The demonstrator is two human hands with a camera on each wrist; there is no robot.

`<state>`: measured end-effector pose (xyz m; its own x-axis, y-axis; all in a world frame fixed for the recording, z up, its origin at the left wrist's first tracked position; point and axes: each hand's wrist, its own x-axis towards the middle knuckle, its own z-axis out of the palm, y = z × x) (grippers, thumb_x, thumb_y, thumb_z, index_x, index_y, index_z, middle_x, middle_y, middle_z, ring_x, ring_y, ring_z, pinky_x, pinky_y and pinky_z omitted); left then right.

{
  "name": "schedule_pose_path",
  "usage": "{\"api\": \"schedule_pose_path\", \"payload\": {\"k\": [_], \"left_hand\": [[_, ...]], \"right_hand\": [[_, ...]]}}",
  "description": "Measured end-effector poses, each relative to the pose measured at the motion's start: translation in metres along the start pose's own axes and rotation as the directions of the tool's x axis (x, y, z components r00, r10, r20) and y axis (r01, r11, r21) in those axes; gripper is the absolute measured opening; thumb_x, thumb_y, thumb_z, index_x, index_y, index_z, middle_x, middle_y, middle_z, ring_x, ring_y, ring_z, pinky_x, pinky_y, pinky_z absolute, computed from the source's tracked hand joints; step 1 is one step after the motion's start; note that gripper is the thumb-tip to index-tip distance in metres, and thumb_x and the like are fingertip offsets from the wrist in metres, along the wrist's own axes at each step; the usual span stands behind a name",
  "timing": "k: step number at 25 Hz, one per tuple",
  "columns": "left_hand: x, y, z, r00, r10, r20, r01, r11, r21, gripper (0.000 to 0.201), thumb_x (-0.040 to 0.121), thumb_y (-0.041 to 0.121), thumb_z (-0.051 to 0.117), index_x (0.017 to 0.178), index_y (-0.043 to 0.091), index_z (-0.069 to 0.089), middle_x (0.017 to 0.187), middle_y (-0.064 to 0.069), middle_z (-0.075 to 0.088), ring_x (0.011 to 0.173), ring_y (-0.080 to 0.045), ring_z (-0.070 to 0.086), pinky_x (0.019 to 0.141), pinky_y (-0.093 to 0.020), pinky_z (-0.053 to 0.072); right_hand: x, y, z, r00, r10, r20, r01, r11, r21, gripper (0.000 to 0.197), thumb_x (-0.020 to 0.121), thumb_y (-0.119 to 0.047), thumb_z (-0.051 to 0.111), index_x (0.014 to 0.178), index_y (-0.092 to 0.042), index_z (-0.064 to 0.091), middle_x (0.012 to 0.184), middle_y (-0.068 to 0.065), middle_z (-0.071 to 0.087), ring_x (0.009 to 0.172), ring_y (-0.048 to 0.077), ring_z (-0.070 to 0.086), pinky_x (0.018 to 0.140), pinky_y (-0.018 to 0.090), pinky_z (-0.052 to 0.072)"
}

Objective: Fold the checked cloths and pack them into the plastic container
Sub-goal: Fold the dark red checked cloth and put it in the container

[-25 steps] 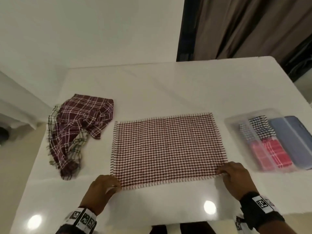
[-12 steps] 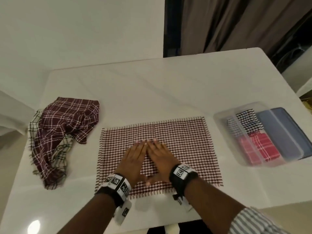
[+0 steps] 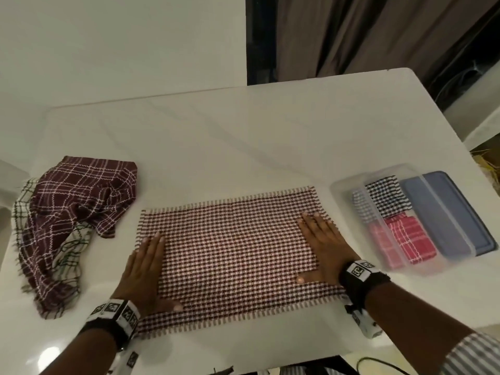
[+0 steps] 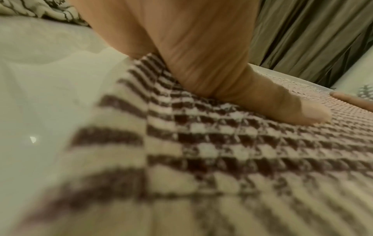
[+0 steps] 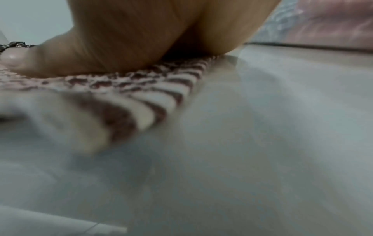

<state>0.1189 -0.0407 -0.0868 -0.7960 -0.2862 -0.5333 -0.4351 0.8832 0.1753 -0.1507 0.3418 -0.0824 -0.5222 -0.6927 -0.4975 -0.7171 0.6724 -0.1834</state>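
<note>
A maroon-and-white checked cloth (image 3: 232, 253) lies spread flat on the white table (image 3: 243, 136). My left hand (image 3: 146, 263) presses flat on its left edge, fingers straight, thumb out on the cloth (image 4: 222, 143). My right hand (image 3: 322, 244) presses flat near its right edge (image 5: 141, 89). The clear plastic container (image 3: 349, 185) stands at the right and holds a folded black-and-white checked cloth (image 3: 387, 196) and a folded pink checked cloth (image 3: 405, 239).
A crumpled dark maroon plaid cloth (image 3: 78, 209) lies heaped at the table's left edge over a white-and-green one (image 3: 21, 212). A blue-grey lid (image 3: 446, 215) lies beside the container. Dark curtains (image 3: 378, 31) hang behind the table's far right corner.
Both hands left the cloth's near corners, met flat at its middle, then slid apart: the left one to the left edge, the right one to the right edge.
</note>
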Motion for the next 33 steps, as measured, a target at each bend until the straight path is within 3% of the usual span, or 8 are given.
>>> {"api": "schedule_pose_path", "payload": {"k": [7,11,15,18,23,27,30,33], "left_hand": [[0.011,0.003,-0.013,0.999,0.033,0.040,-0.034,0.999,0.039,0.163,0.035,0.102,0.052,0.152,0.014,-0.021,0.159,0.001,-0.030,0.146,-0.020,-0.029,0.122,-0.050,-0.006],[0.045,-0.002,-0.039,0.998,0.033,0.047,-0.036,0.998,0.059,0.134,0.058,0.102,0.023,0.150,0.017,-0.022,0.157,0.003,-0.031,0.146,-0.019,-0.027,0.122,-0.053,0.000],[0.102,0.012,-0.092,0.994,0.050,0.094,-0.078,0.941,0.330,0.121,0.073,0.084,0.043,0.148,0.021,-0.028,0.156,0.003,-0.031,0.148,-0.020,-0.021,0.117,-0.052,-0.016],[0.124,0.049,-0.127,0.995,0.063,-0.076,-0.020,0.882,0.472,0.102,0.086,0.070,0.044,0.153,0.020,-0.016,0.163,0.000,-0.015,0.151,-0.022,-0.010,0.106,-0.053,-0.029],[0.083,0.122,-0.101,0.941,0.136,-0.309,-0.046,0.958,0.283,0.070,0.097,0.034,0.049,0.156,0.021,0.013,0.164,-0.003,0.014,0.151,-0.025,0.009,0.122,-0.050,-0.002],[0.022,0.123,-0.041,0.909,0.239,-0.342,-0.253,0.967,0.004,0.058,0.089,0.029,0.064,0.143,0.023,0.044,0.150,-0.004,0.042,0.139,-0.026,0.037,0.117,-0.047,0.022],[-0.021,0.115,0.002,0.902,0.260,-0.343,-0.331,0.929,-0.165,0.028,0.090,0.029,0.062,0.117,0.028,0.059,0.119,0.005,0.056,0.107,-0.015,0.054,0.097,-0.034,0.046],[-0.049,0.103,0.036,0.939,0.309,-0.150,-0.339,0.905,-0.258,0.008,0.091,0.036,0.056,0.098,0.037,0.055,0.103,0.015,0.052,0.093,-0.006,0.051,0.088,-0.030,0.049]], "right_hand": [[0.002,0.003,0.000,1.000,-0.020,-0.010,0.020,1.000,0.006,0.139,0.054,-0.102,0.037,0.148,-0.024,-0.028,0.156,-0.001,-0.035,0.143,0.019,-0.032,0.120,0.046,-0.010],[-0.004,-0.004,0.000,0.996,0.046,-0.075,-0.038,0.993,0.108,0.119,0.067,-0.097,0.028,0.150,-0.029,-0.022,0.157,-0.007,-0.031,0.144,0.015,-0.029,0.122,0.047,-0.003],[-0.019,-0.014,-0.001,0.968,0.214,-0.133,-0.170,0.944,0.283,0.092,0.079,-0.084,0.030,0.154,-0.034,0.013,0.163,-0.007,0.005,0.149,0.022,0.008,0.120,0.046,0.018],[-0.037,-0.031,-0.003,0.952,0.296,-0.078,-0.237,0.875,0.422,0.060,0.087,-0.061,0.049,0.138,-0.030,0.043,0.148,0.000,0.032,0.135,0.024,0.033,0.114,0.038,0.031],[-0.056,-0.098,0.007,0.970,0.229,0.086,-0.225,0.701,0.677,0.011,0.092,-0.030,0.057,0.100,-0.024,0.062,0.092,0.001,0.065,0.077,0.011,0.059,0.078,0.029,0.053],[-0.062,-0.125,0.017,0.972,0.191,0.138,-0.210,0.437,0.875,0.012,0.092,-0.019,0.058,0.093,-0.019,0.070,0.089,0.004,0.073,0.075,0.012,0.071,0.078,0.032,0.059],[-0.068,-0.120,0.026,0.945,0.311,-0.104,-0.142,0.673,0.726,0.013,0.091,-0.023,0.061,0.101,-0.025,0.068,0.101,-0.013,0.062,0.092,0.005,0.058,0.088,0.024,0.050],[-0.075,-0.106,0.037,0.925,0.338,-0.175,-0.189,0.806,0.561,0.025,0.090,-0.027,0.061,0.115,-0.026,0.061,0.116,-0.007,0.049,0.112,0.015,0.042,0.100,0.029,0.038]]}}
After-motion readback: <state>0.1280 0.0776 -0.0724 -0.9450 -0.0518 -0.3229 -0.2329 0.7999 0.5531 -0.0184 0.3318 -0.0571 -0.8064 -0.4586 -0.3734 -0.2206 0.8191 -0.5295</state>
